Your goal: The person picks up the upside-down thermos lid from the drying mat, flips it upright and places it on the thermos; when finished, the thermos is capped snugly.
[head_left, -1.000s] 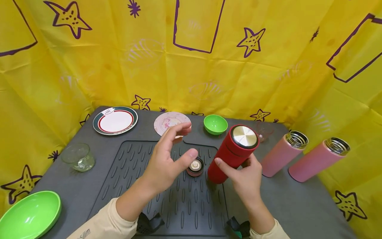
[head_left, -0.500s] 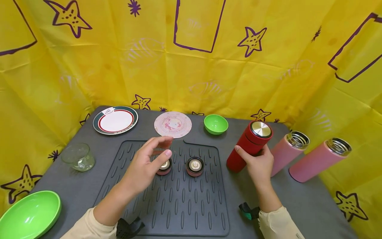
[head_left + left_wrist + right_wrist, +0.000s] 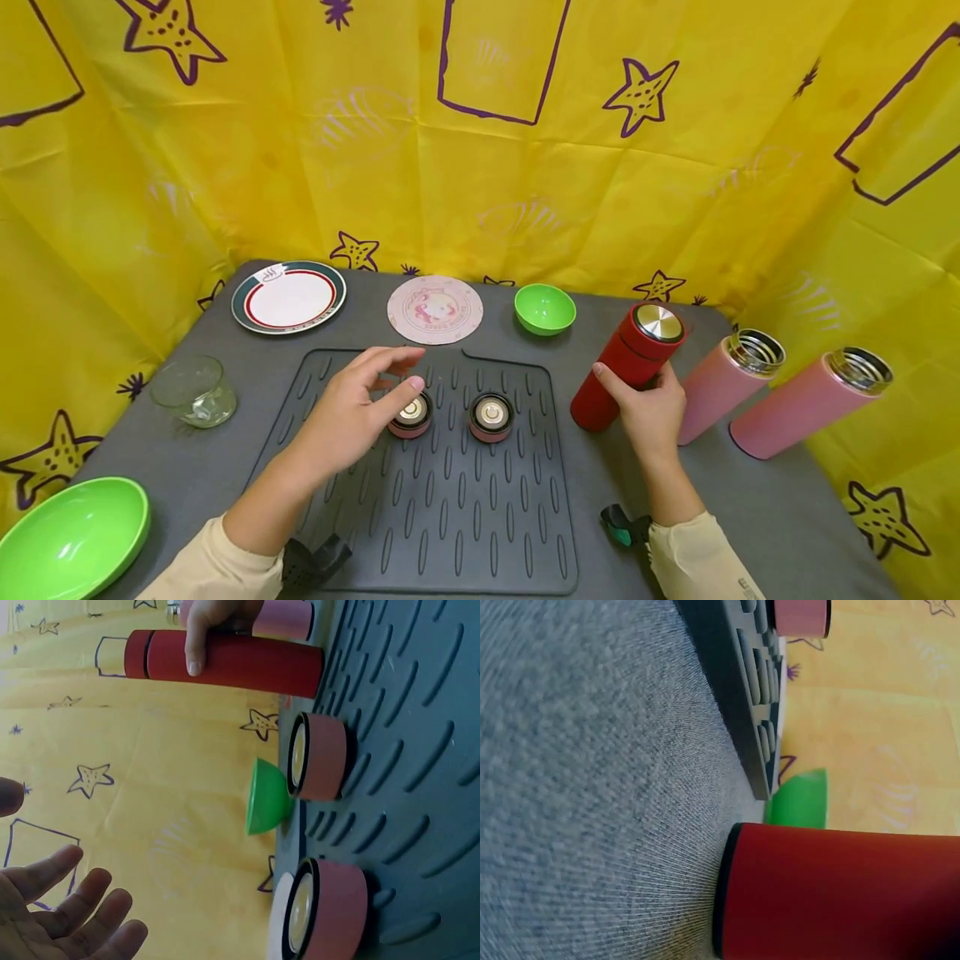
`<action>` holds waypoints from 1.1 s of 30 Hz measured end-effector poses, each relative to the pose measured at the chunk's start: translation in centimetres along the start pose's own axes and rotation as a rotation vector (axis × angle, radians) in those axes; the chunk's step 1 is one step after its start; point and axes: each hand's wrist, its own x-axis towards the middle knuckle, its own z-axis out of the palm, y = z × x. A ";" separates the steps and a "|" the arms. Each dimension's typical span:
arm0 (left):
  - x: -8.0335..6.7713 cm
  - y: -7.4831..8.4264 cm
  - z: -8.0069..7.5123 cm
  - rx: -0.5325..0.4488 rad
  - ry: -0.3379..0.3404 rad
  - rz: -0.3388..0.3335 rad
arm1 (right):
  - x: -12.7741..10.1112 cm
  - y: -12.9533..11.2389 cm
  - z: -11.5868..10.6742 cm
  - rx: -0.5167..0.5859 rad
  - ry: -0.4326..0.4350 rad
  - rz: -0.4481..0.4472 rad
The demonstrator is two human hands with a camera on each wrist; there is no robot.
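Bare left hand (image 3: 348,412), bare right hand (image 3: 651,412), cream left sleeve (image 3: 225,562), matching right sleeve (image 3: 693,558) bearing a mark (image 3: 746,587) too small to read, angular black left wrist mount (image 3: 318,562), black right wrist mount (image 3: 637,528) with a green patch (image 3: 621,536)

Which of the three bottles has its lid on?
The red bottle, held by the right hand: its silver-topped lid is on, while the middle pink bottle and the rightmost pink bottle show open mouths.
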 end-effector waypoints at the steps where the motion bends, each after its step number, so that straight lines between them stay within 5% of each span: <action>1: 0.1 -0.2 0.0 0.012 -0.004 -0.004 | 0.1 0.0 0.0 0.001 -0.001 0.000; 11: 0.9 -2.1 -0.1 0.176 -0.062 -0.076 | 0.1 0.0 -0.1 0.010 -0.055 0.022; 18: 1.7 -3.4 0.4 0.384 -0.185 -0.123 | -1.6 -1.3 -1.1 0.070 -0.062 0.029; 23: 2.2 -4.4 1.0 0.480 -0.269 -0.155 | -3.8 -3.3 -1.7 0.193 0.038 -0.186; 28: 2.5 -5.3 1.6 0.541 -0.314 -0.181 | -5.8 -5.8 -1.6 0.452 0.093 -0.460; 33: 2.8 -5.9 2.0 0.571 -0.337 -0.234 | -7.0 -8.0 -1.4 0.635 0.080 -0.586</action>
